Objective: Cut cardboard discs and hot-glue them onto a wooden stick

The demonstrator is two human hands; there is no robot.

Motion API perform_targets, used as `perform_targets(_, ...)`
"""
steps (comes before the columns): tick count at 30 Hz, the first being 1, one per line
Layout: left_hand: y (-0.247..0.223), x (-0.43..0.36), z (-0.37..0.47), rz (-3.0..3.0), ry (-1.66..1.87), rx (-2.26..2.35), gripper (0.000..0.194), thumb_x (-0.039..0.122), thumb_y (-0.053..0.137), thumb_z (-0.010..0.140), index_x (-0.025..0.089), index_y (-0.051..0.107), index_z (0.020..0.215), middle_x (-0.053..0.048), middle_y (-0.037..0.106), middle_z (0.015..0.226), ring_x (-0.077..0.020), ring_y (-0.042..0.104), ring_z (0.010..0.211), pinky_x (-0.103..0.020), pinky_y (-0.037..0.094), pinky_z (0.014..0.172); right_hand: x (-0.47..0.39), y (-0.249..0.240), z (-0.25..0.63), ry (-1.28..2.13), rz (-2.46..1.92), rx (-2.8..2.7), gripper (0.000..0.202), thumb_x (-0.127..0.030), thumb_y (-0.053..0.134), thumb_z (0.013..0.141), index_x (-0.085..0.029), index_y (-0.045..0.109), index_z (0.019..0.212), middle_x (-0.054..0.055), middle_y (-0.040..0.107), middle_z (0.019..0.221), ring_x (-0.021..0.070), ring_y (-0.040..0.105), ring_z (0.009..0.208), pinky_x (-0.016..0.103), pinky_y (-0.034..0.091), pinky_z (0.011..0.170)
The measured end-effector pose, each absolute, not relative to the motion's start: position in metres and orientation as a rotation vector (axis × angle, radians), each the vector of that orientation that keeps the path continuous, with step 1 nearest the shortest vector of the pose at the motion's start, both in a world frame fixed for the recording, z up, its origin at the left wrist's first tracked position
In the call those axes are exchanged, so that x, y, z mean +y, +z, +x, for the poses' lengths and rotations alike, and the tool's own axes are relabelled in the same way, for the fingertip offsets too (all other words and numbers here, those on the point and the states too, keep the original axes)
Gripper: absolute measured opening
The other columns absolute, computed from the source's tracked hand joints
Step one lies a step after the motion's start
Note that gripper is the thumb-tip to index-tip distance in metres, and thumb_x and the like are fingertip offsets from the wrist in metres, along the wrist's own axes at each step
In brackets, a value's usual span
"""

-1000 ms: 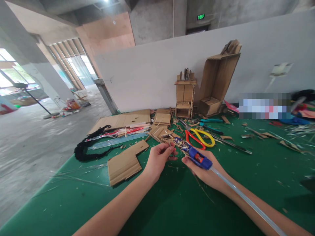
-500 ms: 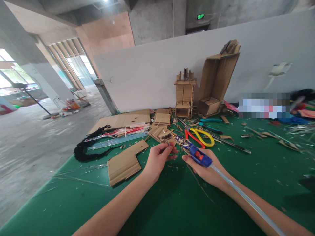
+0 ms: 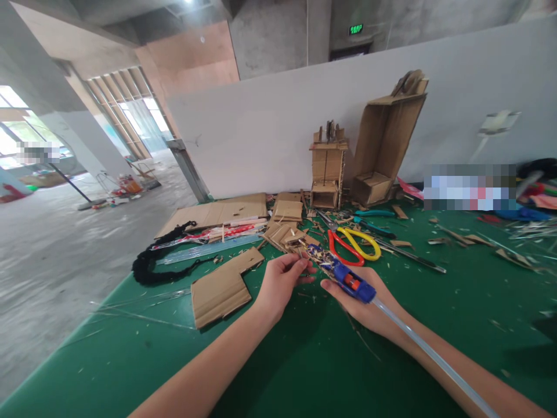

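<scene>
My right hand (image 3: 374, 305) is wrapped round a blue hot glue gun (image 3: 354, 285), whose front is speckled with bits of debris. A long clear glue stick (image 3: 429, 342) runs out of its back along my forearm. The gun's nozzle points away from me, close to the fingertips of my left hand (image 3: 282, 284). That hand is closed in a pinch on a small, thin piece, too little to name. Just beyond lie small cardboard pieces (image 3: 282, 235). Scissors (image 3: 359, 244) with red and yellow handles rest right behind the gun.
An L-shaped cardboard piece (image 3: 221, 290) lies left of my hands, near a black fuzzy cord (image 3: 145, 267). Two cardboard structures, one small (image 3: 326, 168) and one tall (image 3: 383, 145), stand at the back against a white partition (image 3: 261, 133). Teal-handled pliers (image 3: 374, 223) and scraps lie behind.
The glue gun's nozzle has shifted slightly left and down, nearer the fingertips of my left hand. My left hand keeps its pinch almost in place.
</scene>
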State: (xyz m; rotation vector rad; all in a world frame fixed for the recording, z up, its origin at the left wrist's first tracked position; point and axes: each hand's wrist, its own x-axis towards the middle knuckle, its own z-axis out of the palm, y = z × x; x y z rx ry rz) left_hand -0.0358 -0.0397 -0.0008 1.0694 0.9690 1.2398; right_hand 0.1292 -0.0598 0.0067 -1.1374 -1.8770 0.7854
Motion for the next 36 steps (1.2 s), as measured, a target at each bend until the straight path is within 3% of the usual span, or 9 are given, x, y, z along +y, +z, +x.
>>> perform_targets(7,-0.0040,-0.0387,-0.0365,1.113,1.229,0.976,0.022,0.033,0.069,0.070,0.012,0.065,0.072,-0.003,0.062,0.071,-0.0162,0.061,0.073,-0.032,0.055,0.070,-0.0619,0.0098,0.1278,0.747,-1.117,-1.914,0.023,-0.036,0.055,0.082,-0.018,0.059,0.069,0.000,0.060,0.061,0.0121,0.052,0.053,0.023,0.038,0.048)
perform_targets(14,-0.0039,-0.0388,-0.0364,1.123,1.219,0.989,0.023,0.035,0.070,0.068,0.013,0.064,0.071,-0.002,0.062,0.069,-0.0152,0.061,0.070,-0.032,0.055,0.071,-0.0631,0.0105,0.1250,0.694,-1.122,-1.933,0.022,-0.034,0.056,0.081,-0.018,0.058,0.065,-0.002,0.054,0.055,0.0103,0.047,0.047,0.022,0.033,0.043)
perform_targets(24,0.0017,-0.0416,-0.0361,1.083,1.243,0.996,0.023,0.034,0.071,0.069,0.012,0.066,0.074,-0.002,0.062,0.070,-0.0127,0.060,0.070,-0.029,0.056,0.070,-0.0581,0.0042,0.1319,0.817,-1.162,-1.869,0.031,-0.036,0.055,0.083,-0.021,0.045,0.058,-0.005,0.047,0.045,0.0091,0.045,0.040,0.021,0.035,0.041)
perform_targets(32,0.0031,-0.0413,-0.0366,1.058,1.241,0.995,0.026,0.034,0.070,0.070,0.011,0.066,0.082,-0.003,0.064,0.073,-0.0149,0.062,0.076,-0.028,0.056,0.071,-0.0582,0.0064,0.1305,0.727,-1.205,-1.789,0.033,-0.038,0.057,0.079,-0.021,0.045,0.054,-0.005,0.045,0.041,0.0097,0.044,0.038,0.022,0.035,0.040)
perform_targets(36,0.0024,-0.0411,-0.0365,1.063,1.240,0.975,0.022,0.033,0.069,0.071,0.011,0.066,0.076,-0.002,0.063,0.071,-0.0140,0.061,0.074,-0.029,0.056,0.071,-0.0604,0.0081,0.1288,0.792,-1.173,-1.799,0.024,-0.038,0.057,0.079,-0.019,0.053,0.065,-0.004,0.050,0.047,0.0107,0.049,0.041,0.022,0.038,0.041)
